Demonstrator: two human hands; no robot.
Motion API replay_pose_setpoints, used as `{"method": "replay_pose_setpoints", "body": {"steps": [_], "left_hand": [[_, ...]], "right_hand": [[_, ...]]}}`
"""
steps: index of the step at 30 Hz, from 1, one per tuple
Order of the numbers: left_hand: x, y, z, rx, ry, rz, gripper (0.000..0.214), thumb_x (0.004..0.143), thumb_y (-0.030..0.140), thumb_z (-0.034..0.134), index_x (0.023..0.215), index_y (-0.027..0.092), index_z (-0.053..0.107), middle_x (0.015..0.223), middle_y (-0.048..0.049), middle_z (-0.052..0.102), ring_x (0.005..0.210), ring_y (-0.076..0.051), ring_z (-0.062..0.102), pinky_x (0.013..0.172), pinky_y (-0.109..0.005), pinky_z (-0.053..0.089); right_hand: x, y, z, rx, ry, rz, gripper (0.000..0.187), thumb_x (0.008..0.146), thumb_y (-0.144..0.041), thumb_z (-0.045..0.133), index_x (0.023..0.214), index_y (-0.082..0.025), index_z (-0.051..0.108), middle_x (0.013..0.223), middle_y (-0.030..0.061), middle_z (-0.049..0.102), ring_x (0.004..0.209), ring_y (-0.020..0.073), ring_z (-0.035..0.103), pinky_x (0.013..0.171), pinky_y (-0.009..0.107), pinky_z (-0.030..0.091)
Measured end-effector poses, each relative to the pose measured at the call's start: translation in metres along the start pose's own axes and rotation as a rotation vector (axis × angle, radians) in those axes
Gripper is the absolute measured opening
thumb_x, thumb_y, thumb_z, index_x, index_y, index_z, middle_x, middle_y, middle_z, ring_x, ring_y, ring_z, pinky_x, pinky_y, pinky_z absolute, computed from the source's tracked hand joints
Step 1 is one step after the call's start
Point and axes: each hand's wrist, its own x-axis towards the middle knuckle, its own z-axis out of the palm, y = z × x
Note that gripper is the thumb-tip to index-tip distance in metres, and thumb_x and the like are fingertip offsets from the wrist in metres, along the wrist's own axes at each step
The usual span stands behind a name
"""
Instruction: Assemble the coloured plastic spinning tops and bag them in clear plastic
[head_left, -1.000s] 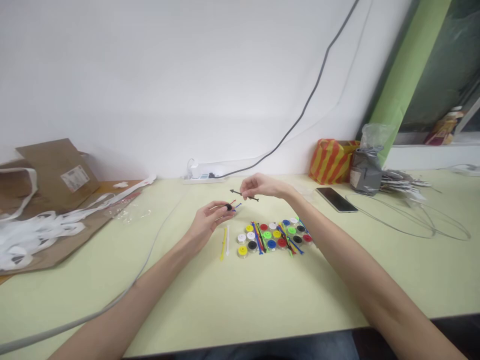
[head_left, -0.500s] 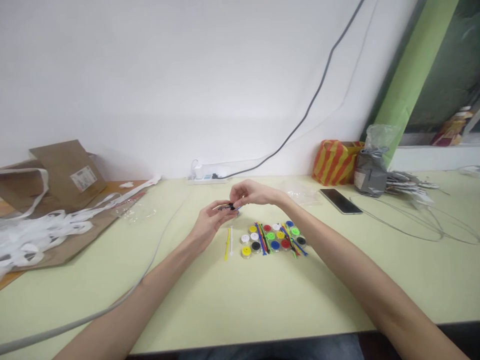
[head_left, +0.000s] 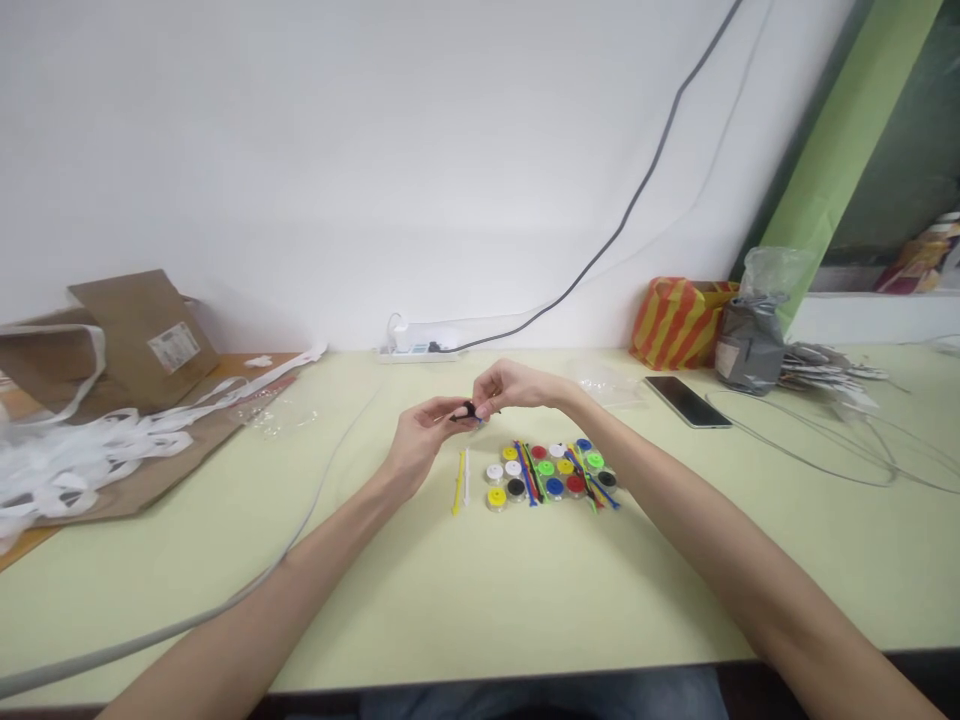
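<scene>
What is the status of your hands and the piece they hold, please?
Left hand and right hand together, both pinching small black piece above table. Coloured discs just beyond. Nothing in the way.

centre: caps (head_left: 551,472) lie in rows on the table (head_left: 480,590), sticks across them
left of caps: two sticks (head_left: 462,480) side by side
above sticks: both hands, left hand (head_left: 416,445) beside right hand (head_left: 510,385)
behind hands: power strip (head_left: 416,348) by the wall
far left: cardboard (head_left: 112,350) under straps (head_left: 82,455)
right: phone (head_left: 688,401); behind it, bags (head_left: 750,335)
near left: cable (head_left: 247,590) crossing the table
</scene>
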Motion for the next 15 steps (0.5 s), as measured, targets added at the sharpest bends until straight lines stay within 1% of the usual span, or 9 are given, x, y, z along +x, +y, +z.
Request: {"method": "replay_pose_setpoints", "body": {"steps": [4, 7, 10, 13, 15], "left_hand": [[0.0051, -0.0036, -0.0054, 0.044, 0.001, 0.024, 0.04, 0.07, 0.036, 0.09, 0.099, 0.013, 0.076, 0.098, -0.013, 0.075, 0.087, -0.028, 0.073, 0.095, -0.044, 0.054], [0.0056, -0.0059, -0.0061, 0.062, -0.022, 0.04, 0.042, 0.072, 0.04, 0.089, 0.101, 0.012, 0.076, 0.097, -0.0139, 0.075, 0.087, -0.028, 0.073, 0.094, -0.045, 0.054], [0.0028, -0.0052, -0.0031, 0.017, -0.065, 0.04, 0.041, 0.074, 0.041, 0.087, 0.101, 0.012, 0.075, 0.101, -0.0149, 0.075, 0.089, -0.028, 0.073, 0.096, -0.046, 0.054], [0.0, -0.0033, -0.0002, -0.059, -0.051, 0.025, 0.042, 0.073, 0.04, 0.089, 0.102, 0.012, 0.075, 0.101, -0.0144, 0.075, 0.092, -0.029, 0.073, 0.098, -0.046, 0.054], [-0.001, -0.0034, 0.0003, -0.066, -0.044, 0.005, 0.043, 0.072, 0.04, 0.089, 0.101, 0.012, 0.075, 0.1, -0.0149, 0.075, 0.093, -0.029, 0.072, 0.098, -0.046, 0.053]], "right_hand": [[-0.0014, 0.0057, -0.001, 0.065, -0.012, -0.012, 0.028, 0.073, -0.035, 0.082, 0.081, -0.011, 0.069, 0.073, 0.003, 0.068, 0.07, 0.0135, 0.06, 0.066, 0.024, 0.044], [-0.0016, 0.0075, -0.0027, 0.108, 0.02, -0.028, 0.026, 0.074, -0.033, 0.08, 0.081, -0.011, 0.068, 0.074, 0.0024, 0.067, 0.069, 0.0124, 0.059, 0.065, 0.024, 0.043], [-0.0011, 0.0081, -0.0033, 0.093, 0.041, -0.018, 0.027, 0.075, -0.035, 0.08, 0.081, -0.012, 0.068, 0.075, 0.0025, 0.067, 0.07, 0.0125, 0.058, 0.065, 0.024, 0.042], [-0.0007, 0.0088, -0.0026, 0.086, 0.036, -0.01, 0.028, 0.075, -0.036, 0.08, 0.082, -0.012, 0.068, 0.076, 0.0027, 0.067, 0.071, 0.0129, 0.058, 0.067, 0.024, 0.043], [-0.0004, 0.0098, -0.0017, 0.083, 0.036, -0.012, 0.029, 0.075, -0.037, 0.079, 0.082, -0.011, 0.068, 0.076, 0.0029, 0.067, 0.072, 0.0131, 0.058, 0.068, 0.025, 0.044]]}}
